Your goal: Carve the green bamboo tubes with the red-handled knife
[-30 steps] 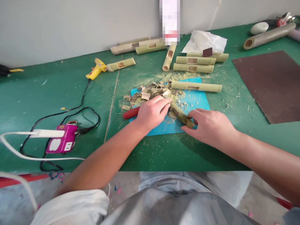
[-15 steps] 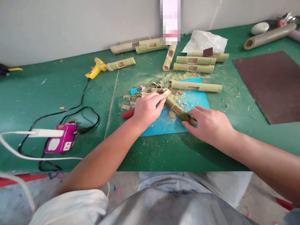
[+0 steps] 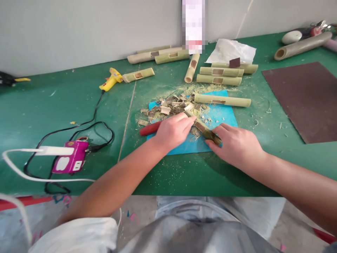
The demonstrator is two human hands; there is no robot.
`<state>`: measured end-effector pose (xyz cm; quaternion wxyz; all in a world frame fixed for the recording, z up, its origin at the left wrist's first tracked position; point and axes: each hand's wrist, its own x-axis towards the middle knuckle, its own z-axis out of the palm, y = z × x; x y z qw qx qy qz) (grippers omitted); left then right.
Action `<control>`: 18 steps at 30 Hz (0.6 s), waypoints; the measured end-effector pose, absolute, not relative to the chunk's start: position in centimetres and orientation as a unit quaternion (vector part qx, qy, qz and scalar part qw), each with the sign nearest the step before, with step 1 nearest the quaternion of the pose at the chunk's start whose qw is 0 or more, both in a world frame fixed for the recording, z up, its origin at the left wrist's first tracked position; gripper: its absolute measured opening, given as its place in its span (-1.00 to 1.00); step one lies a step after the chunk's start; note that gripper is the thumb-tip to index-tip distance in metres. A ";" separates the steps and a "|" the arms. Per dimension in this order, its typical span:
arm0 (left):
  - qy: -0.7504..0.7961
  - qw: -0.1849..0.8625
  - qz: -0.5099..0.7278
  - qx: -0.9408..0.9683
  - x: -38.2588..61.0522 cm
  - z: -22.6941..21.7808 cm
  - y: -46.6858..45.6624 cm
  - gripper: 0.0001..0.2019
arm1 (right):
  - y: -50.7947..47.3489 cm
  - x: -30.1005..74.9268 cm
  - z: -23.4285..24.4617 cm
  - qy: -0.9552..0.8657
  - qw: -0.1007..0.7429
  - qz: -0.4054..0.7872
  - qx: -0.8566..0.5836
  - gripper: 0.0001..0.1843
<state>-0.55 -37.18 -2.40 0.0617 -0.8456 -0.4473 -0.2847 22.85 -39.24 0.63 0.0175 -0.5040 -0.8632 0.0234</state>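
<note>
1. The one view sits on my head and looks forward and down over my own lap at the green table (image 3: 65,105).
2. It faces the grey wall (image 3: 79,31), which fills the top of the frame.
3. It is close: my forearms enter from the lower corners, and my left hand (image 3: 172,131) and right hand (image 3: 237,146) meet just below the centre.
4. No second view shares the scene.

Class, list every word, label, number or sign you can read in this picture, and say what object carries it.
No text can be read.
The tall object by the wall is blurred out; any label is unreadable.
The purple power strip shows only white panels, no legible print.
The yellow glue gun and the bamboo piece between the left hand and right hand show no markings.
</note>
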 end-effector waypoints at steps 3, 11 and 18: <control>-0.455 0.094 -0.294 -0.835 -0.5 -2.4 -37.3 -0.72 | -39.3 22.9 0.5 -0.865 0.024 0.013 -0.500 -0.69; -0.443 0.091 -0.278 -0.847 -0.5 -2.5 -37.5 -0.72 | -39.4 22.8 0.4 -0.866 0.025 0.017 -0.499 -0.69; -0.433 0.083 -0.278 -0.853 -0.5 -2.4 -37.6 -0.74 | -39.4 22.9 0.5 -0.868 0.027 0.020 -0.496 -0.70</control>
